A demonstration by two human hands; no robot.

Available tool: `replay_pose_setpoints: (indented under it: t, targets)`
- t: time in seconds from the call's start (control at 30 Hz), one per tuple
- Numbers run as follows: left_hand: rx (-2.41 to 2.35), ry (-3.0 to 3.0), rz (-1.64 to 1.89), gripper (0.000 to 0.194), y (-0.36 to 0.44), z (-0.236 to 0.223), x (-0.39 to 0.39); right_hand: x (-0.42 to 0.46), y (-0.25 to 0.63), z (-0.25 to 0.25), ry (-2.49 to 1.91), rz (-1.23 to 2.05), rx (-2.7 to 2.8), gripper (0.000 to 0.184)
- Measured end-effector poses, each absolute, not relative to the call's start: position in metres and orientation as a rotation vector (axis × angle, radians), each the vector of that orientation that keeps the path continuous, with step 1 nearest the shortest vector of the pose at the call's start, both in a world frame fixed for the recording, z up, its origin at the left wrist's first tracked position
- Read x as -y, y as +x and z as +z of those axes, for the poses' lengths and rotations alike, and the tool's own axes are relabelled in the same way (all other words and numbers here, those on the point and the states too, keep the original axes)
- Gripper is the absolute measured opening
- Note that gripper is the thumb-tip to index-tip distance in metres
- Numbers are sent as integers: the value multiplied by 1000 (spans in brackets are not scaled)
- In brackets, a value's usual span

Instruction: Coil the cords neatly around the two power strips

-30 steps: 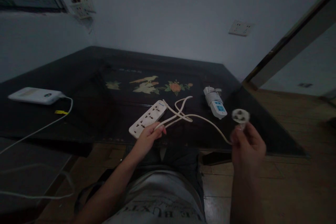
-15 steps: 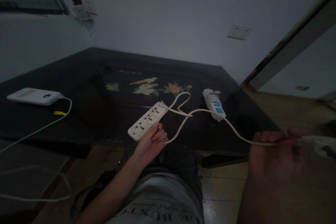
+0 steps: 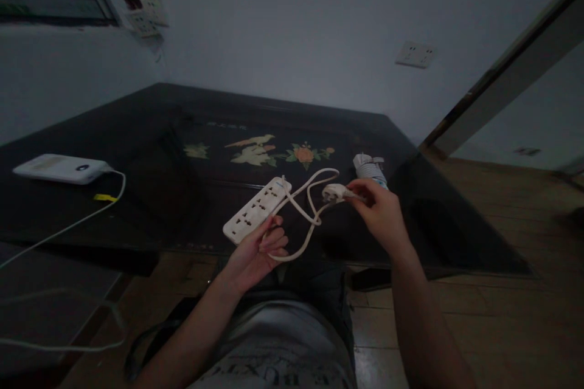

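Note:
A white power strip with several sockets lies slantwise near the front edge of the dark table. Against its lower right side, my left hand is closed around a bend of the power cord; whether it also grips the strip I cannot tell. To the right, above the tabletop, my right hand pinches the cord just behind the white plug, whose pins face left. Loose loops of cord cross between both hands. Behind my right hand sits a second power strip wrapped in its own cord, partly hidden.
The dark table bears a bird-and-flower picture. At its left lies a white rectangular device with a cable and a yellow tag. Wall sockets are at the back right, others by the window.
My right hand has swung in from the far right over the table, bringing the plug leftward. The stretched cord has gone slack into loops. My left hand stays by the strip.

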State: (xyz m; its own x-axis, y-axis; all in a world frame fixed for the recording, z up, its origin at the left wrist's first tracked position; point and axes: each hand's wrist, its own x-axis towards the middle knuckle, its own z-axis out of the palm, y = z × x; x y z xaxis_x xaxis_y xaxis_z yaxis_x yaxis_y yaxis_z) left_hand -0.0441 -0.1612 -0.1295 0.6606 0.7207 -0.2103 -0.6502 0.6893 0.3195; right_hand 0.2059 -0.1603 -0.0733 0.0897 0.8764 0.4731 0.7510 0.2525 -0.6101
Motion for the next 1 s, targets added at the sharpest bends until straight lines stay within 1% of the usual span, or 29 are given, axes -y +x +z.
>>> replay_pose_setpoints:
  t: [0.1,0.3,0.4,0.53,0.6,0.77,0.87,1.0]
  targets:
    - [-360,302,777,22,-49,-129,160,150,201,-77,-1499,231,1810,11]
    - [-445,507,812,14,-53,-126,157,155,209,-84,-1530,199,1870,14]
    - [-531,694,845,21,-48,-127,158,159,212,-85,-1532,210,1913,15]
    - [-684,953,828,42,-40,-132,158,163,209,-86,-1496,187,1848,13]
    - [-723,1060,795,48,-37,-134,157,164,205,-88,-1456,149,1809,12]
    - [-887,1454,923,56,-30,-131,152,166,192,-86,-1363,5,1818,12]
    - [-1001,1823,933,58,-24,-122,146,163,182,-82,-1389,107,1958,19]
    - [-1065,2190,721,52,-18,-111,135,155,175,-79,-1684,254,2136,23]
